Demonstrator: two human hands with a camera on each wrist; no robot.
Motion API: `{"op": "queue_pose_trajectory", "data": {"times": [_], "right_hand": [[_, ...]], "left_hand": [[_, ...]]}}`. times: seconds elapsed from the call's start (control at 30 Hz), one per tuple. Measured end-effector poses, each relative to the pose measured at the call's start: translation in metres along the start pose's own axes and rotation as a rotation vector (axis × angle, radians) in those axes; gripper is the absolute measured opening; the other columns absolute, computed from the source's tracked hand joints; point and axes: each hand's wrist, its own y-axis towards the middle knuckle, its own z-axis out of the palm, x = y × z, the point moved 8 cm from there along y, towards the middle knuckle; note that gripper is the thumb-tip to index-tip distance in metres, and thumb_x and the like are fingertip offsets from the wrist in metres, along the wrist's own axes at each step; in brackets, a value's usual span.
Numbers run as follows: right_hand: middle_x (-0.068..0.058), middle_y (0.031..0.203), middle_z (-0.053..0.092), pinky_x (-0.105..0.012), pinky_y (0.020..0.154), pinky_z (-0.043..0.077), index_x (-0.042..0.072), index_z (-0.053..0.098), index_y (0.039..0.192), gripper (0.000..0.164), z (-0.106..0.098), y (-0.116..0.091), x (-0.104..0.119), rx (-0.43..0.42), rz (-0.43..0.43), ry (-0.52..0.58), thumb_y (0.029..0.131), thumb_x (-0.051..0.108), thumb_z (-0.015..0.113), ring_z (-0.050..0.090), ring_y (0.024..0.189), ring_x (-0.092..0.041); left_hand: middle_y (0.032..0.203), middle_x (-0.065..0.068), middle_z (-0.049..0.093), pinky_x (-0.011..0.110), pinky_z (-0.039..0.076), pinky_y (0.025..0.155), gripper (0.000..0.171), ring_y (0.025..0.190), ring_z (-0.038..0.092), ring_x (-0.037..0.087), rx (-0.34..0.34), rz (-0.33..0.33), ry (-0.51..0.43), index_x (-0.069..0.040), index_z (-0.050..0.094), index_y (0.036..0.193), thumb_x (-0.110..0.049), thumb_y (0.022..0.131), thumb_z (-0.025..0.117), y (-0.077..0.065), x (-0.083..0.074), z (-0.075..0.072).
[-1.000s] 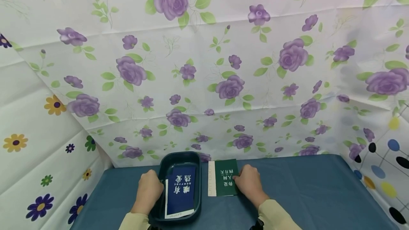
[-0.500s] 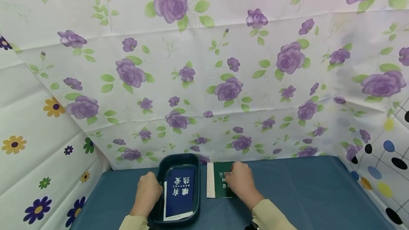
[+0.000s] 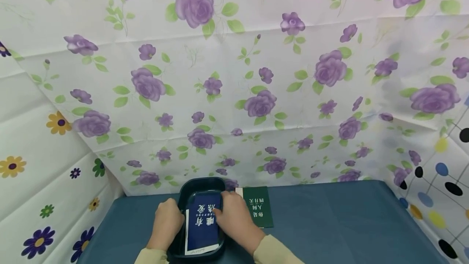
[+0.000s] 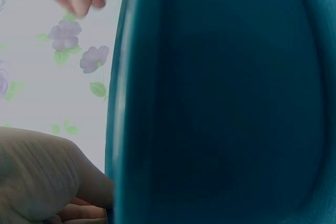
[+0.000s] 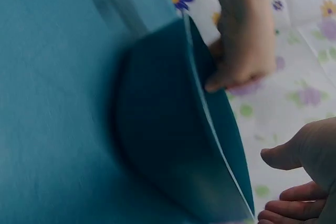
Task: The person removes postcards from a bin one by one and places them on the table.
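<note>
On the teal table stands a dark teal basin (image 3: 196,185), its side filling most of the left wrist view. My left hand (image 3: 165,219) grips its left rim, thumb on the inner side. Inside the basin lies a dark blue book (image 3: 202,234) with white characters and a white edge showing at its left and near sides. My right hand (image 3: 236,217) hovers over the basin's right side, overlapping the blue book's edge. In the right wrist view the right hand (image 5: 302,177) has thumb and fingers apart, with nothing between them. A green book (image 3: 264,199) lies right of the basin, partly behind that hand.
A white cloth wall (image 3: 234,150) printed with purple flowers rises behind the table's far edge. More patterned cloth hangs at the left (image 3: 44,182) and right. The teal tabletop (image 3: 326,223) stretches away to the right of the green book.
My right hand has left the green book and moved left, across it, to the basin's right side. The left hand stays on the basin's rim. Both books lie where they were.
</note>
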Motion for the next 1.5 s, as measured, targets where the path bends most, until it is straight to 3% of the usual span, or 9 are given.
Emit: {"op": "queue_pose_trajectory", "data": {"times": [0.2, 0.57, 0.83, 1.13, 1.5], "right_hand": [[-0.008, 0.105, 0.057, -0.033, 0.08, 0.046, 0.004, 0.058, 0.114, 0.046, 0.024, -0.004, 0.027, 0.065, -0.087, -0.14, 0.08, 0.034, 0.069, 0.053, 0.099, -0.021], [-0.015, 0.104, 0.055, -0.034, 0.071, 0.049, -0.002, 0.053, 0.118, 0.063, 0.061, -0.01, 0.028, 0.201, 0.045, -0.271, 0.077, 0.043, 0.07, 0.054, 0.095, -0.025], [-0.023, 0.106, 0.055, -0.036, 0.071, 0.049, -0.009, 0.055, 0.114, 0.076, 0.084, -0.011, 0.025, 0.232, 0.056, -0.481, 0.076, 0.055, 0.066, 0.055, 0.093, -0.032], [-0.026, 0.112, 0.054, -0.035, 0.075, 0.048, -0.01, 0.054, 0.115, 0.093, 0.092, -0.009, 0.024, 0.274, 0.094, -0.526, 0.065, 0.067, 0.068, 0.055, 0.097, -0.033], [-0.014, 0.093, 0.061, -0.03, 0.061, 0.049, -0.003, 0.059, 0.107, 0.091, 0.094, -0.006, 0.028, 0.235, 0.061, -0.535, 0.053, 0.068, 0.075, 0.059, 0.081, -0.024]], "left_hand": [[0.064, 0.011, 0.054, 0.039, 0.042, 0.048, 0.007, 0.061, 0.057, 0.025, -0.013, 0.013, 0.006, -0.001, 0.053, 0.069, 0.0, 0.069, 0.06, 0.002, -0.004, 0.001], [0.067, 0.014, 0.058, 0.041, 0.044, 0.049, 0.006, 0.064, 0.06, 0.029, -0.027, 0.029, 0.014, 0.0, 0.057, 0.07, -0.001, 0.067, 0.062, 0.001, -0.008, 0.003], [0.066, 0.012, 0.056, 0.038, 0.043, 0.048, 0.005, 0.062, 0.059, 0.025, -0.006, 0.004, 0.021, -0.002, 0.056, 0.069, -0.002, 0.069, 0.061, 0.003, -0.006, 0.003], [0.064, 0.008, 0.053, 0.035, 0.04, 0.047, 0.005, 0.058, 0.053, 0.018, 0.028, -0.017, 0.003, -0.002, 0.055, 0.069, -0.001, 0.071, 0.059, 0.002, -0.002, 0.001], [0.067, 0.01, 0.055, 0.035, 0.042, 0.047, 0.005, 0.059, 0.054, 0.019, 0.034, -0.025, 0.004, 0.0, 0.056, 0.073, -0.002, 0.07, 0.06, 0.001, 0.001, -0.002]]}}
